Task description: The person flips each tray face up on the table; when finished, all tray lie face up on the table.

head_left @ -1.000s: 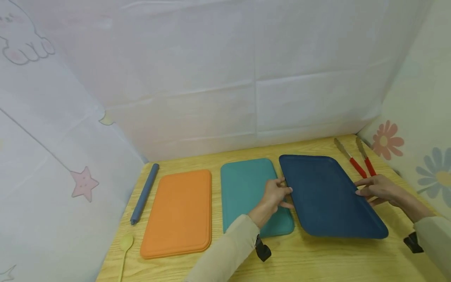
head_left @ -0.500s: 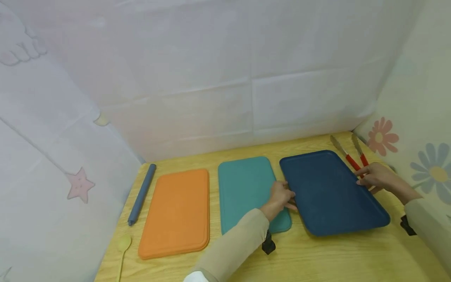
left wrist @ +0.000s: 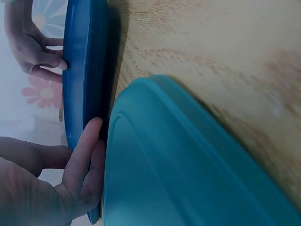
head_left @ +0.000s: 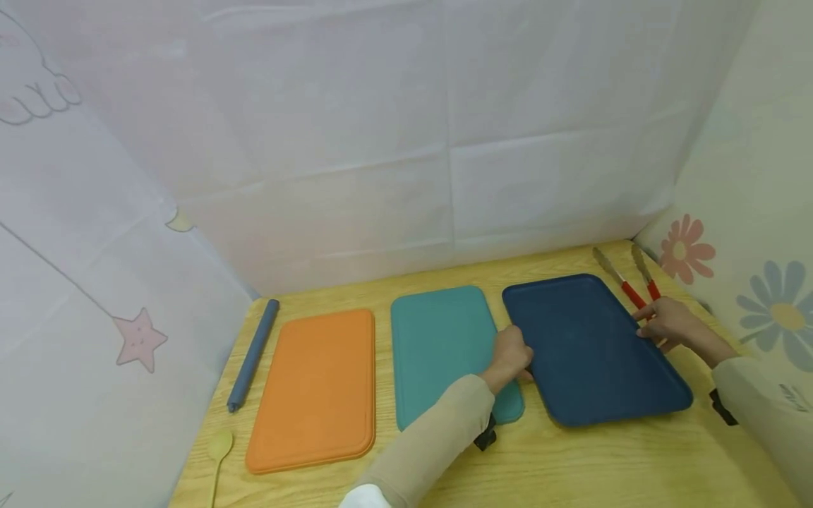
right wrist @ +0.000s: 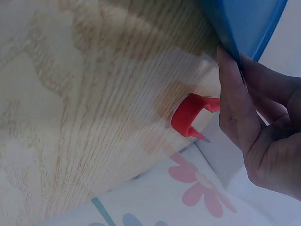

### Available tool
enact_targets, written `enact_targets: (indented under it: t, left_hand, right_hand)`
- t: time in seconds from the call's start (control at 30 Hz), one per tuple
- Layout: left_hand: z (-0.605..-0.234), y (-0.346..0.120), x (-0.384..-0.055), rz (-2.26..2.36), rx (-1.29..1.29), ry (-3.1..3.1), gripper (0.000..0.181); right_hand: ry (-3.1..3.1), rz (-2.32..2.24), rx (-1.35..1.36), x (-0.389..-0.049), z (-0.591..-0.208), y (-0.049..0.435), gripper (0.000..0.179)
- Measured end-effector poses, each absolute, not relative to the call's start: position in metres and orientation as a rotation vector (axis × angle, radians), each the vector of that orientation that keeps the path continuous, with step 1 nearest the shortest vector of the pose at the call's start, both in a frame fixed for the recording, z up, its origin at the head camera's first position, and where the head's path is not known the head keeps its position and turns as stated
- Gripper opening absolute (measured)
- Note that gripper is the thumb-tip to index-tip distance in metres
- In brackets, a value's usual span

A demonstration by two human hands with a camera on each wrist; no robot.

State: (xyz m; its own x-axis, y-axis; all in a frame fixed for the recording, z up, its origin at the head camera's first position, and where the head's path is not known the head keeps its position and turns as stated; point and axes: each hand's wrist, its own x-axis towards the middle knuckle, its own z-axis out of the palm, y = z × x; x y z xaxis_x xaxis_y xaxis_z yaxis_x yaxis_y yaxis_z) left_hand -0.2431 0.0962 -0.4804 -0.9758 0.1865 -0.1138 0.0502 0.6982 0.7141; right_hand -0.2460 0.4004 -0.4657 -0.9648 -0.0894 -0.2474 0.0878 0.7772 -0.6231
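A dark blue tray (head_left: 597, 353) is at the right of the table, seen edge-on in the left wrist view. My left hand (head_left: 511, 354) pinches its left edge, thumb on the inner side and fingers against the outer wall (left wrist: 84, 155). My right hand (head_left: 675, 326) pinches the right edge between thumb and fingers; in the right wrist view that edge is raised above the wood. Close beside the tray lies a teal rectangular board or lid (head_left: 441, 346), partly covered by my left hand and sleeve.
Red-handled tongs (head_left: 635, 293) lie behind my right hand, near the back right corner. An orange rectangular board or lid (head_left: 314, 388), a blue-grey roll (head_left: 254, 356) and a yellow spoon (head_left: 219, 448) lie to the left. Fabric-covered walls (head_left: 336, 176) stand behind and at both sides.
The tray has turned slightly and looks flatter, with both hands staying on its edges. My left hand has shifted a little right relative to the teal board. The head view has shifted slightly.
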Motion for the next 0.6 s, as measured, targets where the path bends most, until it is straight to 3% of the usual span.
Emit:
enact_targets:
  t: [0.13,0.6]
  left_hand:
    - [-0.481,0.1,-0.243,1.05,0.214,2.761,0.025]
    - [-0.484,0.105,-0.242,0.915,0.279,2.871,0.017]
  right_hand:
    - [2.763,-0.919,-0.007,-0.247,-0.471,0.399,0.042]
    - [2.954,-0.696,-0.053,-0.242,-0.48,0.387,0.034]
